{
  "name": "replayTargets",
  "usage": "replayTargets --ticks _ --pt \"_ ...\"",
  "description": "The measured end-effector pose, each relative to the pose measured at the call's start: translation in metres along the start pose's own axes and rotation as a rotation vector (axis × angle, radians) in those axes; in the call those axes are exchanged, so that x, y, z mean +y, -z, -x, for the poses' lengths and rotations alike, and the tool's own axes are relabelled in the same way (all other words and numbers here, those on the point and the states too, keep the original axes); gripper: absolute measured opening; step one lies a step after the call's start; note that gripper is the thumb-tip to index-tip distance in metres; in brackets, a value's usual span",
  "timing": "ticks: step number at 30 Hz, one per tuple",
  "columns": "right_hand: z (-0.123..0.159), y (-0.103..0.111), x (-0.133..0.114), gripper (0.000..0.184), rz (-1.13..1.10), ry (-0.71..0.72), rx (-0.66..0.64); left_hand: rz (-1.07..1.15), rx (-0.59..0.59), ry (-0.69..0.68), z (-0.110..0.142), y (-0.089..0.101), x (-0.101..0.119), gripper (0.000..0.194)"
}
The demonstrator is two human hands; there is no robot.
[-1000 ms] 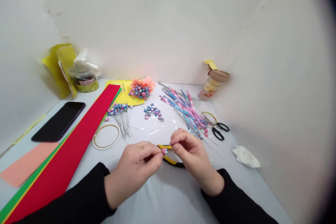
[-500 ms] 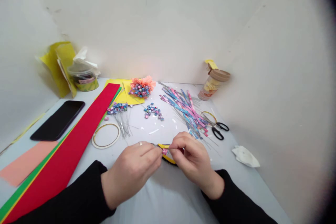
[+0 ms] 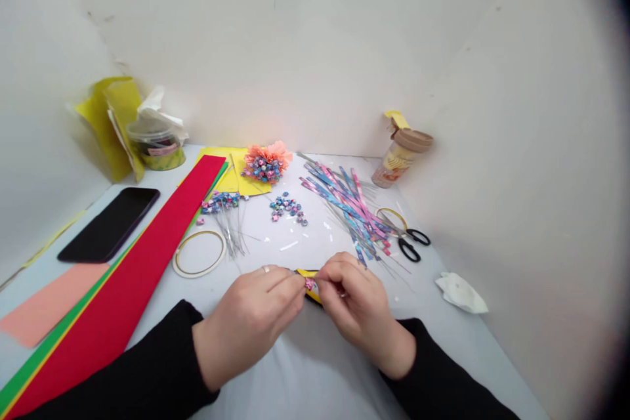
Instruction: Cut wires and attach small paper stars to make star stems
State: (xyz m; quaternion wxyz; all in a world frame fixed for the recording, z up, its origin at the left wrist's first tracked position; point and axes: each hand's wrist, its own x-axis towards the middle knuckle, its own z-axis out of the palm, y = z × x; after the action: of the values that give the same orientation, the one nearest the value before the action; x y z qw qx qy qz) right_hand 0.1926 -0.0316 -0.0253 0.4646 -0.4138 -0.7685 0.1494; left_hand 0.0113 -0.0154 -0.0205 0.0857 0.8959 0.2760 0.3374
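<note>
A small pink folded paper star [image 3: 310,283] shows between my two hands, low in the middle of the table. My left hand [image 3: 253,315] is closed, its thumb and fingertips pinched at the star's left side. On the other side my right hand [image 3: 361,308] also pinches, with its fingertips touching or very near the star. Whatever those right fingertips hold is too small to make out. Beneath the fingers lies a tool with yellow and black handles [image 3: 306,273], mostly covered by my hands. Past them is a loose pile of blue and pink paper stars [image 3: 288,209].
Thin wires with stars [image 3: 224,203] and a tape roll [image 3: 177,261] lie left, beside long red paper [image 3: 162,262] and a phone [image 3: 111,224]. Patterned paper strips [image 3: 344,200], black-handled scissors [image 3: 409,248], a cup [image 3: 401,157] and crumpled tissue [image 3: 461,293] are right. An orange paper flower [image 3: 268,161] sits behind.
My right hand has shifted slightly left and its fingertips have come closer to the star. My left hand stays nearly in place.
</note>
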Motion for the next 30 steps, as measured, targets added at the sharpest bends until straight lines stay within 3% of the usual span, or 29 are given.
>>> replayTargets --ticks 4,10,18,23,27,30 --pt "0.002 -0.004 0.003 0.016 -0.001 0.014 0.022 -0.002 -0.014 0.033 0.000 -0.001 -0.002 0.014" --pt "0.002 -0.010 0.009 0.014 -0.071 -0.089 0.093 -0.061 0.011 0.074 0.000 0.001 -0.006 0.020" --pt "0.009 -0.018 0.014 0.021 0.143 0.113 0.036 -0.075 -0.041 0.044 -0.003 0.003 -0.005 0.025" --pt "0.013 -0.020 0.015 0.022 0.264 0.168 0.033 -0.053 0.006 0.032 0.000 -0.002 -0.003 0.024" --pt "0.014 -0.023 0.014 0.021 0.295 0.176 0.024 0.007 -0.003 0.110 0.004 -0.007 -0.004 0.023" --pt "0.012 -0.023 0.018 0.019 0.280 0.150 0.060 0.118 -0.076 0.262 0.000 -0.006 -0.004 0.020"
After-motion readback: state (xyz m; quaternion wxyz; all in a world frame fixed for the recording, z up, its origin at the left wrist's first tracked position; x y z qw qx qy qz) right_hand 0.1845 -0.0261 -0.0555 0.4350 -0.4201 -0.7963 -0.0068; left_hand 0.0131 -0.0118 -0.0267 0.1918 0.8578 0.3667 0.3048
